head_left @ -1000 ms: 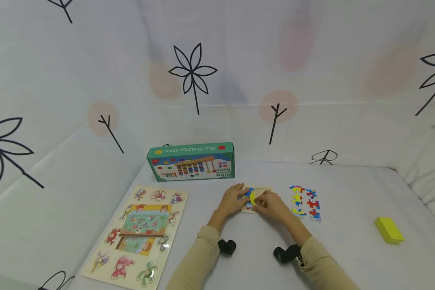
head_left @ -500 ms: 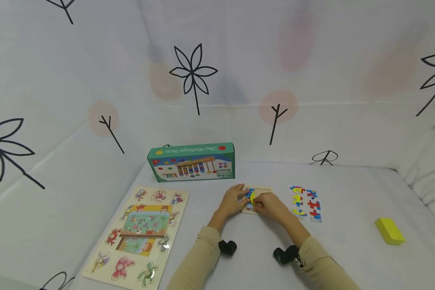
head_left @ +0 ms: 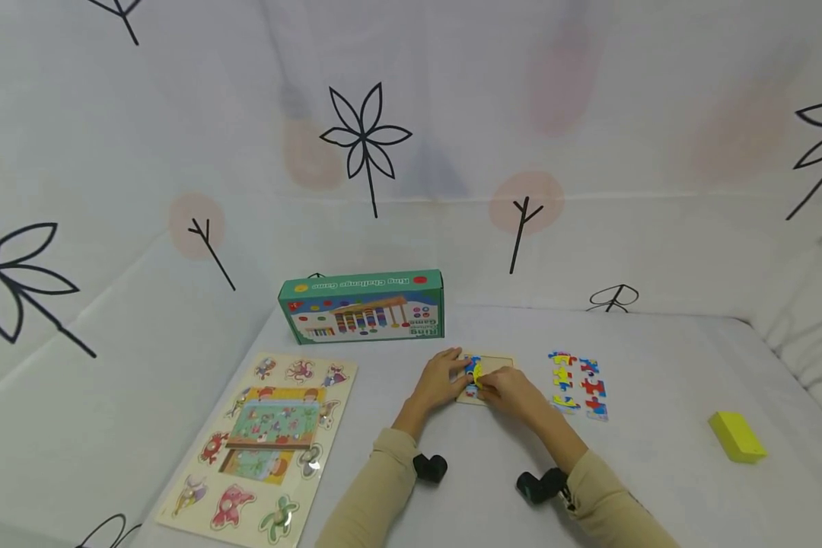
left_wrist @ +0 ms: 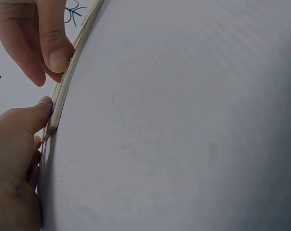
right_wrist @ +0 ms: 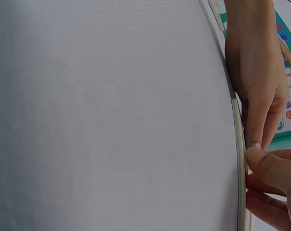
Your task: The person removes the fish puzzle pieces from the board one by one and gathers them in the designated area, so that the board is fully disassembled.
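A small wooden puzzle board lies between the hands in the head view, its left part filled with blue and yellow jigsaw pieces. My left hand holds the board's left side, the thumb reaching over the pieces. My right hand pinches a yellow puzzle piece over the board, its fingers covering part of it. From the left wrist, the board appears edge-on, with the left thumb against it. In the right wrist view the right hand works close beside the left hand.
Two columns of loose jigsaw pieces lie to the right. A yellow block sits farther right. On the left is a large sea-animal peg puzzle with a picture board on it. A green game box stands at the back.
The right fingers shift slightly on the yellow piece, which shows less of its face now. The left hand stays in place on the board.
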